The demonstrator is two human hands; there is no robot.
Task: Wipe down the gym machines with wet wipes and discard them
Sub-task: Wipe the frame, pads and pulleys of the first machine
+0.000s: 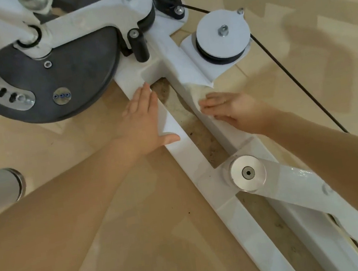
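Wipes lie flat under both palms: the left hand (pixel 141 120) presses one (pixel 169 122) on the machine's left white rail (pixel 201 167), fingers straight and together; the right hand (pixel 231 108) presses another (pixel 199 94) on the right rail (pixel 226 132), fingers extended. Thin, limp and damp, each probably handles best spread under a flat palm, then pinched by an edge.

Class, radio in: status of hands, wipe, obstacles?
Left hand flat on left rail. Right hand pressing wipe on right rail. Nothing in the way.
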